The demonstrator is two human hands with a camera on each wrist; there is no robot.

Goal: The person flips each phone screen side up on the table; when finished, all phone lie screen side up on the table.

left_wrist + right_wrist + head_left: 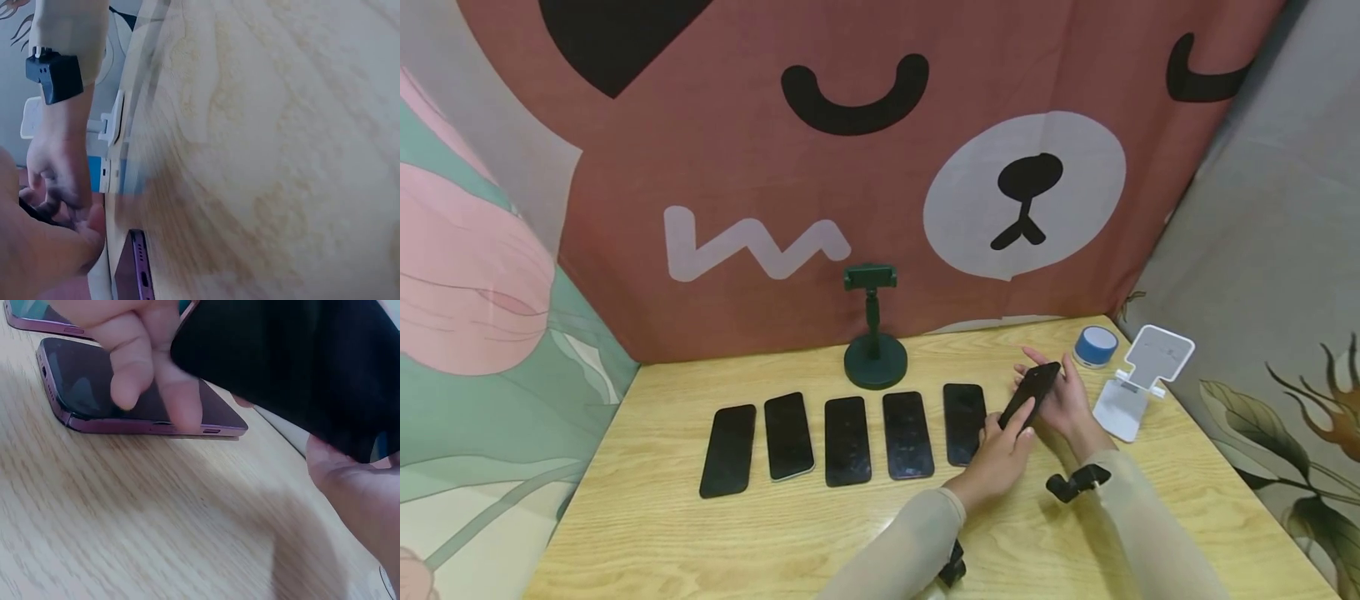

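A black smartphone is held tilted above the right part of the table. My left hand grips its lower end, thumb over the screen side. Behind its upper end is my right hand, palm up with fingers extended, touching the phone. The right wrist view shows the dark face of this phone large, with the right hand at its lower corner. Beneath the left fingers lies another phone with a purple edge; whether they touch it I cannot tell.
Several dark phones, such as the leftmost phone and a middle phone, lie in a row on the wooden table. A dark green phone stand rises behind them. At the right are a blue round speaker and a white folding stand.
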